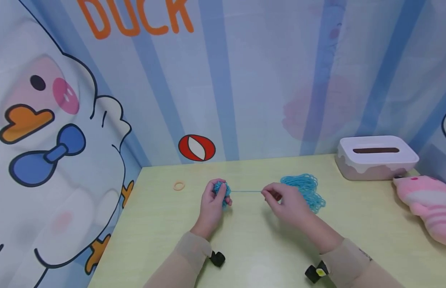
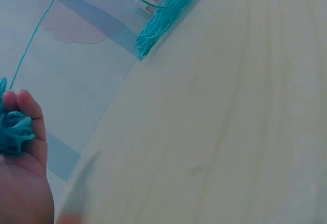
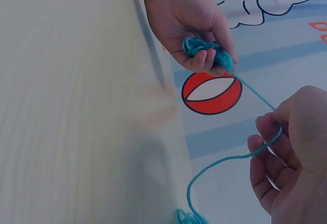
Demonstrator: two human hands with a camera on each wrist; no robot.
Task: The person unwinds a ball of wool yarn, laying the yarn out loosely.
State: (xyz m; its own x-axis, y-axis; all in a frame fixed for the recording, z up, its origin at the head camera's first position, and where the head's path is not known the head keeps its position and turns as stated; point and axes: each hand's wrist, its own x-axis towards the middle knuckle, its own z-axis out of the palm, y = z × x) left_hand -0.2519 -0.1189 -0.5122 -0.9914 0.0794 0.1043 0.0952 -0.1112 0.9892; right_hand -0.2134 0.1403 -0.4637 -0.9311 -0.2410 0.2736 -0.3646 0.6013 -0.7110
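Note:
My left hand (image 1: pixel 212 204) grips a small wound bundle of turquoise yarn (image 1: pixel 221 188), fingers curled round it and the thumb on top. A single strand (image 1: pixel 246 191) runs taut from that bundle to my right hand (image 1: pixel 289 204), which pinches it between thumb and fingertips. In the right wrist view the strand (image 3: pixel 225 158) hangs slack past the right fingers, down toward a loose pile. This looped turquoise yarn pile (image 1: pixel 306 190) lies on the table just behind the right hand, partly hidden by it.
A tan ring (image 1: pixel 179 185) lies on the pale wooden table (image 1: pixel 158 232) left of the hands. At the back right stands a white and pink tissue box (image 1: pixel 378 158), with a pink plush toy (image 1: pixel 430 206) in front. A printed curtain (image 1: pixel 259 80) borders the table's back.

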